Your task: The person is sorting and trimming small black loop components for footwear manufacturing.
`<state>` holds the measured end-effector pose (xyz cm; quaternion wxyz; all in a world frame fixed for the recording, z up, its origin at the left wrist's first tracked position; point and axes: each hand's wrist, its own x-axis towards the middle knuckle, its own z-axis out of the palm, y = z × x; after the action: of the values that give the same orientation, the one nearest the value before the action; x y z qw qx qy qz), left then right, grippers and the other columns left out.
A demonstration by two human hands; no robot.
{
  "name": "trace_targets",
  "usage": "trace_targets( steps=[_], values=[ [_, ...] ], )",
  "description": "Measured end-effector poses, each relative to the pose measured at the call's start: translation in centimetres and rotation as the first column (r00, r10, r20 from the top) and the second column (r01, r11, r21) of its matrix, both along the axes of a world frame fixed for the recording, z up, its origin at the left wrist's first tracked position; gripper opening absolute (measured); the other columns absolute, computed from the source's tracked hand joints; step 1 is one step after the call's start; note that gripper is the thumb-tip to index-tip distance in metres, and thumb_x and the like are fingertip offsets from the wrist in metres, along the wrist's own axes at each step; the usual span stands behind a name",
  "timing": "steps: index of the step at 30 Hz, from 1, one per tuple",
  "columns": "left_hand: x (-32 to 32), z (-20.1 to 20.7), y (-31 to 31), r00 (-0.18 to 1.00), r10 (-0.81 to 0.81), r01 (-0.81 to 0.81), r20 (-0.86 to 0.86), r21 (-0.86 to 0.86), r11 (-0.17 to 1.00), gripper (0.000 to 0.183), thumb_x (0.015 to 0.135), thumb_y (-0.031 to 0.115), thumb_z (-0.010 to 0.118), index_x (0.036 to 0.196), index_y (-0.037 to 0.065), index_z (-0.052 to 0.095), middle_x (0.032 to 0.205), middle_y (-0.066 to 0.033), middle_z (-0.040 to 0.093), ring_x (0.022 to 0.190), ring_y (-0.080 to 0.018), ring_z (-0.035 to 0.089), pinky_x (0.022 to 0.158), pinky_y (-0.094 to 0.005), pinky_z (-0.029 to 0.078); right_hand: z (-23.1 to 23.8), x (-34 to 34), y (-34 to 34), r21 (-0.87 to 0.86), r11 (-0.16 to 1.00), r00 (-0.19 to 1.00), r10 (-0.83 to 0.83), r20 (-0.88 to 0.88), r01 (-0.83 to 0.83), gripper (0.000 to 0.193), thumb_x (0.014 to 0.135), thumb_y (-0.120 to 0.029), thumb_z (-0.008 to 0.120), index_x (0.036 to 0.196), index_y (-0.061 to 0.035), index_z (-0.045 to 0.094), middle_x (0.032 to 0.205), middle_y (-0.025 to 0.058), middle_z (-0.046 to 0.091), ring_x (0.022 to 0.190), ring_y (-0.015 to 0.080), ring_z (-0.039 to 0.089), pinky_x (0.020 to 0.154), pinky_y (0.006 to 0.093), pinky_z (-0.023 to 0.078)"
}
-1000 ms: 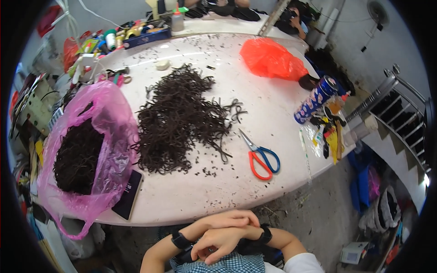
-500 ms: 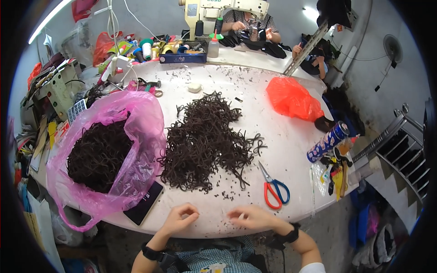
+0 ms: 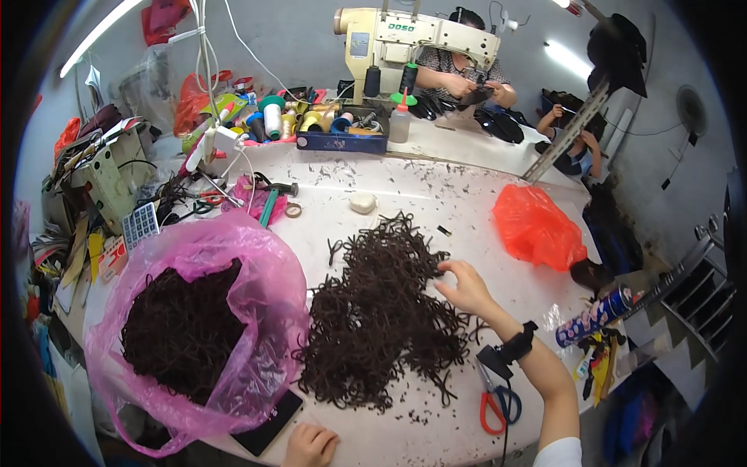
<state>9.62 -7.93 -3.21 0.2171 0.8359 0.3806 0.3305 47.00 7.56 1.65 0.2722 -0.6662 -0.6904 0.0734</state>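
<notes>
Dark-brown cord pieces (image 3: pixel 373 319): one loose heap, white table (image 3: pixel 459 194). Right hand (image 3: pixel 464 286): heap's two o'clock edge, thumb and fingers parted, contact unclear. Left hand (image 3: pixel 311 447): seven o'clock, well apart from right, fingers curled, contents unclear. Red-and-blue-handled scissors (image 3: pixel 484 406): four o'clock.

White smooth-topped table (image 3: pixel 459 214) w/ 1 loose pile of dark-brown cord pcs (image 3: pixel 381 319) mid-top; to its L, 1 translucent pink plastic bag (image 3: pixel 272 354), overlapping 1 flat black phone (image 3: pixel 274 428); R, 1 pr red-and-blue-handled scissors (image 3: pixel 499 394), 1 crumpled red-orange plastic bag (image 3: pixel 537 226).
</notes>
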Motion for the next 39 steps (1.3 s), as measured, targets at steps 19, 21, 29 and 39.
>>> trace_targets(
  steps=[19,21,29,39],
  values=[
    [-0.6,-1.7,1.2,0.997,0.052,-0.043,0.048,-0.169,0.985,0.011,0.063,-0.001,0.060,0.073,0.002,0.055,0.068,-0.0112,0.053,0.062,-0.0272,0.050,0.059,-0.0340,0.039,-5.9,-2.4,16.1,-0.434,0.901,0.993,0.039,0.115,0.015,0.068,0.070,-0.064,0.038,0.119,-0.0181,0.042,0.134,0.0069,0.024,0.124,0.0306,0.016,0.091,0.0616,0.011],
    [-0.6,-1.2,1.5,0.997,0.061,-0.054,0.042,-0.147,0.988,0.011,0.064,-0.001,0.060,0.073,0.002,0.055,0.068,-0.0110,0.053,0.062,-0.0273,0.050,0.060,-0.0342,0.038,-5.2,-4.3,13.4,-0.486,0.872,0.989,0.111,0.097,-0.050,0.070,0.070,-0.065,0.038,0.118,-0.0144,0.044,0.132,0.0070,0.028,0.121,0.0317,0.022,0.092,0.0598,0.014],
    [0.5,-0.8,1.5,0.986,0.146,-0.133,0.077,-0.153,0.979,0.018,0.066,0.000,0.059,0.083,0.000,0.054,0.075,-0.0139,0.054,0.064,-0.0272,0.051,0.062,-0.0334,0.040,-3.4,-9.2,4.3,-0.544,0.812,0.976,0.208,-0.068,-0.211,0.062,0.074,-0.057,0.042,0.113,-0.0081,0.046,0.110,0.0105,0.049,0.104,0.0344,0.039,0.081,0.0526,0.031],
    [4.3,1.9,1.8,0.988,0.069,-0.077,-0.136,-0.056,0.996,0.080,0.055,0.041,0.070,0.122,0.016,0.036,0.132,-0.0215,0.015,0.119,-0.0466,0.010,0.091,-0.0593,0.013,-0.8,-12.3,-3.3,-0.465,0.788,0.902,0.428,-0.058,-0.404,0.053,0.078,-0.047,0.044,0.111,-0.0047,0.046,0.108,0.0132,0.050,0.103,0.0294,0.044,0.085,0.0461,0.028]
  ],
)
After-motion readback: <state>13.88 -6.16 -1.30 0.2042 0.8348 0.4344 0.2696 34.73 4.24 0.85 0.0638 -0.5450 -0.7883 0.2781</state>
